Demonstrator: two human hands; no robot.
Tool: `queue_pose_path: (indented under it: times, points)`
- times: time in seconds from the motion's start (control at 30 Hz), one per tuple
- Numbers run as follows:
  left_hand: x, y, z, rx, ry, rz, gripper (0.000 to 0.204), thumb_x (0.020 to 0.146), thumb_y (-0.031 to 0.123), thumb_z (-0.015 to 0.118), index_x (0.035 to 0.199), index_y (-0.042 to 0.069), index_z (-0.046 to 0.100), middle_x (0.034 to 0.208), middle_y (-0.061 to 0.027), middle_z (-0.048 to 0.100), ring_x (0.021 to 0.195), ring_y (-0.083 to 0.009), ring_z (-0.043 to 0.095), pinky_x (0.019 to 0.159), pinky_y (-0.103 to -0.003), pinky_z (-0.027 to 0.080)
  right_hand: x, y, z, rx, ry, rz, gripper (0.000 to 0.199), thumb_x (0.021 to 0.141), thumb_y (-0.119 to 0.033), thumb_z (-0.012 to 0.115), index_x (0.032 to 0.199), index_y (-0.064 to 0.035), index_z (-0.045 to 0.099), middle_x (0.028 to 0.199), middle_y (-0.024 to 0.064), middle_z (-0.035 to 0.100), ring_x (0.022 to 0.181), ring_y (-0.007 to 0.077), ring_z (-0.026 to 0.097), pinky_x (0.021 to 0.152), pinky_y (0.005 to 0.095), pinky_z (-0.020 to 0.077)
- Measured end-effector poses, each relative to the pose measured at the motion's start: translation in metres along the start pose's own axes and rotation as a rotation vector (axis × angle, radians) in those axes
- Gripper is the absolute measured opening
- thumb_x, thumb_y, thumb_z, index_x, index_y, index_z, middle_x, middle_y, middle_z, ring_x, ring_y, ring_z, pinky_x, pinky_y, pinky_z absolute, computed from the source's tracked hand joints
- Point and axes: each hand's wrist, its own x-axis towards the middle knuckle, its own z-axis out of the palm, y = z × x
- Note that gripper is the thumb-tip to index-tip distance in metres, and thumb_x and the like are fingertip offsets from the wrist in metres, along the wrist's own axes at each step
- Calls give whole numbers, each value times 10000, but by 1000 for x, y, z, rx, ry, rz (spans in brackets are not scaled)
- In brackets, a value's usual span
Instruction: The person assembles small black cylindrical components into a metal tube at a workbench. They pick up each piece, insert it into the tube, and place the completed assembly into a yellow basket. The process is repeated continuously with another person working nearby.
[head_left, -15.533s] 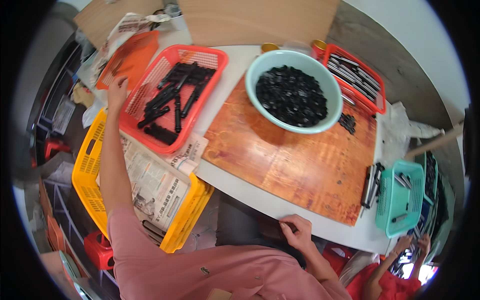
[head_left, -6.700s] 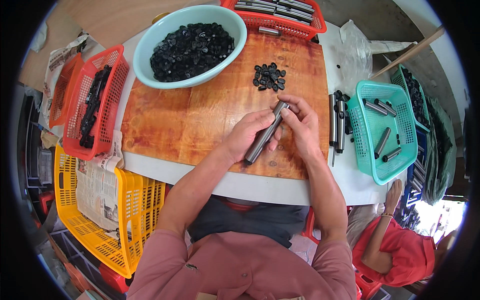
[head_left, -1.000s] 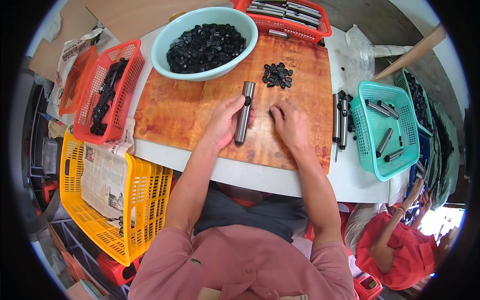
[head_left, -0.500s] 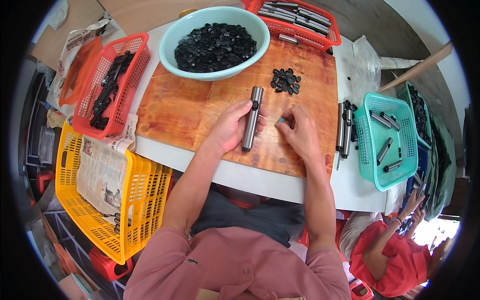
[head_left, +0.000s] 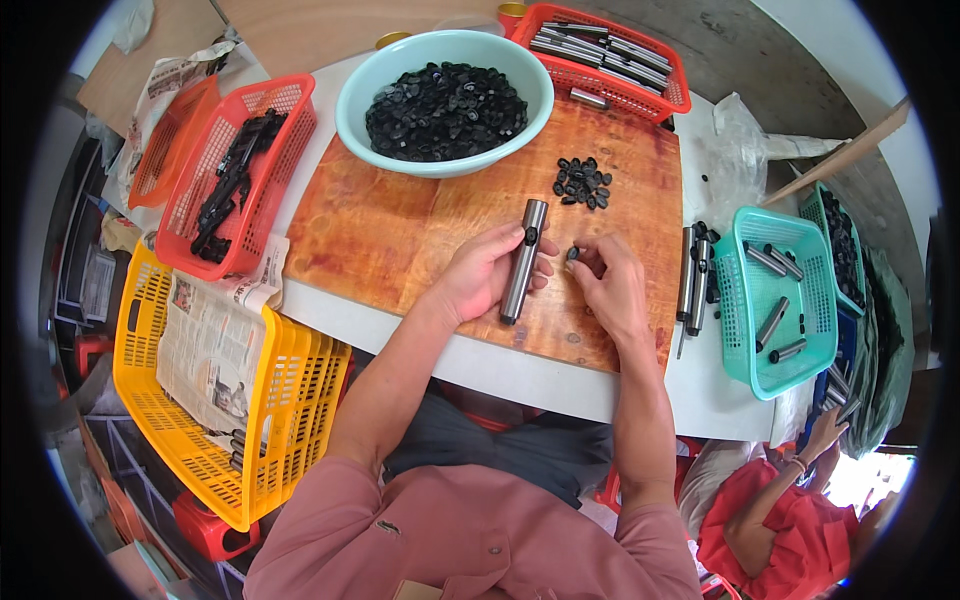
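Note:
My left hand [head_left: 487, 272] is wrapped around a shiny metal tube [head_left: 522, 270], which leans slightly, its far end tipped right. A small black oval piece sits in the tube's side, near its upper end, by my left thumb. In my right hand [head_left: 612, 290], thumb and fingers pinch another small black oval piece [head_left: 572, 254], a short gap to the right of the tube. Beyond my hands, a loose pile of black oval pieces [head_left: 582, 183] lies on the wooden board [head_left: 400, 240]. A pale green basin [head_left: 345, 110] full of similar black pieces stands at the board's far edge.
Red baskets stand at left [head_left: 300, 105] with black parts and far right [head_left: 685, 95] with metal tubes. More tubes [head_left: 698, 285] lie beside a turquoise basket [head_left: 735, 340]. A yellow crate [head_left: 262, 400] with newspaper is at lower left. A co-worker in red [head_left: 770, 520] handles a tube at lower right.
The whole scene sits slightly lower and farther right in the picture. My left hand keeps its hold on the tube. The oval piece in my right fingers has turned a little.

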Motion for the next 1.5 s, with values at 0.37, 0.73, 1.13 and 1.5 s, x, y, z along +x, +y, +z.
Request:
queue_pose_path:
  times: [0.37,0.73,1.13,1.5]
  points:
    - [0,-8,15,80,-6,-26,403,1128,191,442,1480,-5,453,1288,-177,649,1118,-277,699,860,-428,627,-7,-26,21,73,146,-297,282,837,-12,799,1111,-24,735,886,113,664,740,234,693,590,344,567]
    - [-1,-11,8,140,-32,-15,387,1122,223,486,1437,1,518,1167,-100,678,910,-183,702,794,-335,610,-12,-26,28,78,232,-337,246,817,5,796,1054,-29,742,845,117,670,715,271,681,609,365,543]
    - [-5,-5,17,218,-7,-13,360,1101,266,493,1346,20,586,908,-53,650,708,-140,632,632,-266,523,-12,-19,28,219,226,-198,300,870,-41,804,1159,-41,723,884,84,639,578,120,586,543,294,482]
    - [-9,-1,19,275,-47,-57,336,1105,255,463,1279,-6,582,831,-90,637,590,-161,597,545,-273,492,-6,-6,26,545,122,109,269,987,-150,718,1185,32,701,960,79,690,788,109,618,697,291,510]
